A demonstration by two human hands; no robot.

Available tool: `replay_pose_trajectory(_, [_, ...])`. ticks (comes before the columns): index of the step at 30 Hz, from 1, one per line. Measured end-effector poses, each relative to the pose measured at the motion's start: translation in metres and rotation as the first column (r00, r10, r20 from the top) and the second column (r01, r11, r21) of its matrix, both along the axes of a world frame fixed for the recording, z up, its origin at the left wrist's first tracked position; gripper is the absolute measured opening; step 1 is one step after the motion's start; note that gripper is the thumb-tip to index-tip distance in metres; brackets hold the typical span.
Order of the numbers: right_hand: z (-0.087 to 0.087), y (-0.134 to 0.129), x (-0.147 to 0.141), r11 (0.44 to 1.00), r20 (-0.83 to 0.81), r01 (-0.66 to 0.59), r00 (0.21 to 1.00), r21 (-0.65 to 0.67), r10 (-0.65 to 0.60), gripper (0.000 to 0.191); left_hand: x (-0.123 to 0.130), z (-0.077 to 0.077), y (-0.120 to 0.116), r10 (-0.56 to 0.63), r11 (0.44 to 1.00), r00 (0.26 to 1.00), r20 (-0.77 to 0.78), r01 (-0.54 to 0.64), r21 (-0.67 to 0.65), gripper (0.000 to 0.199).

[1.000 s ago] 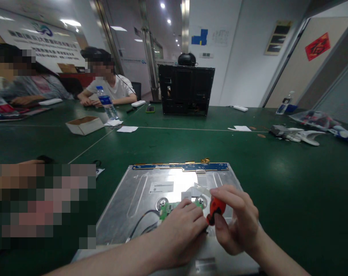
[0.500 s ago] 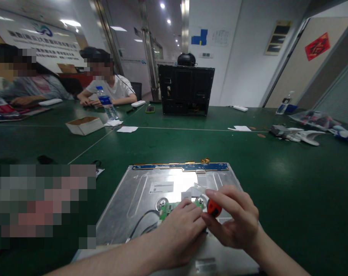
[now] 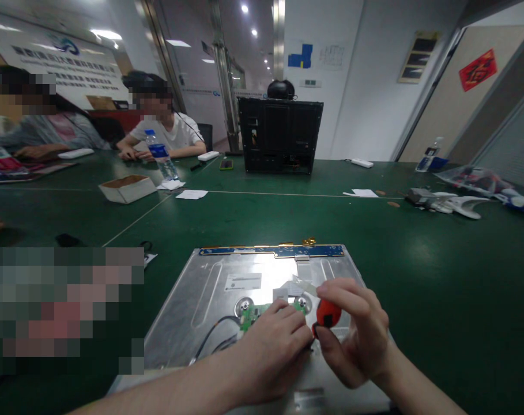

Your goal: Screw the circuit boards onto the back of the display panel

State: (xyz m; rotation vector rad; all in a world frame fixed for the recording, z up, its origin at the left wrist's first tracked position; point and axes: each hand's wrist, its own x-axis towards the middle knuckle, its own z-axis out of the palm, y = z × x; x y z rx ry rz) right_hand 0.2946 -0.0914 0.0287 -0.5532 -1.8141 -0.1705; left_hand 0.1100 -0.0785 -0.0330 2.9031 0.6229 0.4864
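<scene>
Right hand (image 3: 360,331) pinches a red tool (image 3: 330,313) over a metal panel (image 3: 207,276).
Left hand (image 3: 278,333) covers the panel's green board (image 3: 249,317), its grip impossible to tell; beyond, an open box (image 3: 134,192) and bottle (image 3: 159,152), contents unclear.

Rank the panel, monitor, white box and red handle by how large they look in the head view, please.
1. Panel
2. Monitor
3. White box
4. Red handle

Apparent size only; the panel and handle sit nearer the camera.

Black 福 (image 3: 478,70) on red door paper (image 3: 492,59) — panel label (image 3: 243,282), wall lettering (image 3: 74,65) too blurred
</scene>
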Motion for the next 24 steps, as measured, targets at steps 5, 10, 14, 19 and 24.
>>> replay_pose_trajectory(5, [0.0013, -0.0004, -0.0010, 0.996, 0.022, 0.089, 0.996, 0.000, -0.089, 0.026, 0.0006, -0.0001, 0.0002, -0.018, 0.999, 1.000, 0.012, 0.019, -0.043, 0.016])
replay_pose_trajectory(10, [0.0031, -0.0002, -0.0032, 0.997, 0.033, 0.082, 0.996, -0.012, -0.082, 0.030, 0.0016, 0.0010, -0.0005, -0.015, 0.998, 0.999, 0.036, 0.017, -0.058, 0.016])
replay_pose_trajectory(14, [0.0001, 0.0003, -0.0027, 1.000, -0.006, 0.015, 1.000, -0.011, -0.015, 0.041, 0.0016, 0.0036, -0.0019, -0.002, 0.996, 1.000, 0.017, 0.003, -0.087, 0.013])
replay_pose_trajectory(19, [-0.0026, 0.0013, -0.0025, 0.998, -0.026, -0.036, 0.999, -0.047, 0.035, 0.045, 0.0014, 0.0062, -0.0035, 0.013, 0.996, 1.000, 0.000, -0.013, -0.091, 0.011])
replay_pose_trajectory(24, [-0.0021, 0.0027, -0.0017, 0.999, -0.016, -0.043, 0.999, -0.017, 0.043, 0.043, 0.0010, 0.0039, -0.0015, -0.001, 0.998, 1.000, -0.012, 0.000, -0.067, 0.009])
